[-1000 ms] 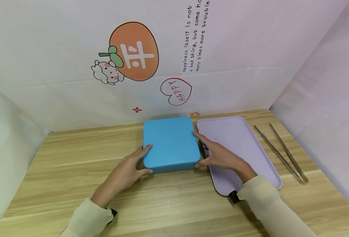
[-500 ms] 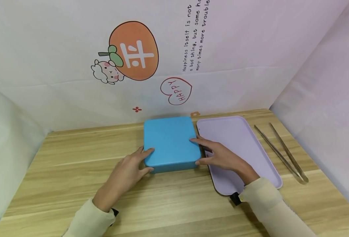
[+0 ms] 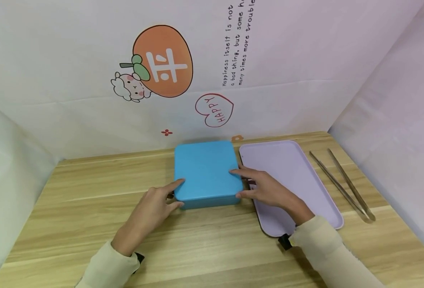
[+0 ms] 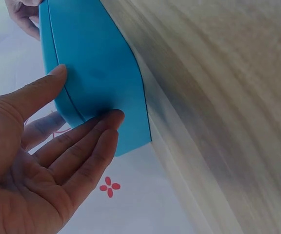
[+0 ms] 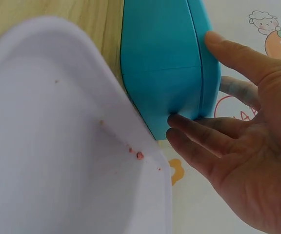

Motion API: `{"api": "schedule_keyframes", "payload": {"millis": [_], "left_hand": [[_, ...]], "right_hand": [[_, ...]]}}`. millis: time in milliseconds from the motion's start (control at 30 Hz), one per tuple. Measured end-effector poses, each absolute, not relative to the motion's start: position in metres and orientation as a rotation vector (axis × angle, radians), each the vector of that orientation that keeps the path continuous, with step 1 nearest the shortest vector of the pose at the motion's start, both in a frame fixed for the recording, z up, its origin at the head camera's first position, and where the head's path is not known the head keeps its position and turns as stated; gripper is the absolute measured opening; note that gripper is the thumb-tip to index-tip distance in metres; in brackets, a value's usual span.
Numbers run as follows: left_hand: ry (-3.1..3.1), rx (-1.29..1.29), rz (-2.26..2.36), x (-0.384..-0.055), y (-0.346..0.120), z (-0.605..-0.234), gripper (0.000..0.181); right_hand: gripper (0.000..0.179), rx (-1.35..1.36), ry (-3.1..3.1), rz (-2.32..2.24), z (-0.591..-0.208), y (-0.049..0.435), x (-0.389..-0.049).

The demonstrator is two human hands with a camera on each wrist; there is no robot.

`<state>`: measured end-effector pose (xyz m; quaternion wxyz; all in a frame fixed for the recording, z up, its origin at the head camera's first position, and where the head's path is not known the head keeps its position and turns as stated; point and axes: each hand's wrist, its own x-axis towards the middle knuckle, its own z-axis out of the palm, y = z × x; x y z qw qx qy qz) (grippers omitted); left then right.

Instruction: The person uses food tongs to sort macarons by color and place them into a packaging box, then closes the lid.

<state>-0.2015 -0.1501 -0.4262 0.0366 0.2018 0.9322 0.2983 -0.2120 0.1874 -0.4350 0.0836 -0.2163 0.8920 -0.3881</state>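
A blue lidded box sits on the wooden table near the back wall. A seam below its top shows in both wrist views, with the lid level on the box. At the box's left front corner, my left hand has its index finger on the lid; in the left wrist view the thumb touches the seam and the other fingers lie against the side. My right hand touches the right side, index finger over the lid's edge. Its extended fingertips meet the wall in the right wrist view.
A pale purple tray lies right beside the box, under my right hand. Small reddish crumbs dot its inside. Metal tongs lie spread further right. A printed white cloth stands behind the table.
My right index finger has moved from the box's side onto the lid's top. The left fingers have shifted slightly at the corner. The box has stayed nearly in place.
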Motion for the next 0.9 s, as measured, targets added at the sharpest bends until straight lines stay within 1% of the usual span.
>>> {"api": "schedule_keyframes", "payload": {"millis": [333, 500, 567, 633, 767, 900], "left_hand": [[2.95, 0.683, 0.744, -0.197, -0.147, -0.424, 0.067], [3.042, 0.732, 0.637, -0.192, -0.145, -0.425, 0.062], [3.049, 0.726, 0.647, -0.19, -0.144, -0.423, 0.058], [3.074, 0.717, 0.654, -0.189, -0.143, -0.42, 0.049], [3.139, 0.691, 0.612, -0.189, -0.134, -0.414, 0.037], [3.174, 0.717, 0.515, -0.197, -0.117, -0.411, 0.041]], "right_hand": [[0.078, -0.743, 2.738, -1.036, -0.44, 0.182, -0.203], [0.078, -0.707, 2.736, -1.018, -0.44, 0.181, -0.2], [0.076, -0.683, 2.745, -0.995, -0.437, 0.18, -0.199], [0.072, -0.659, 2.772, -0.976, -0.431, 0.178, -0.198], [0.061, -0.646, 2.876, -0.946, -0.416, 0.165, -0.199], [0.054, -0.649, 2.975, -0.836, -0.407, 0.14, -0.204]]}}
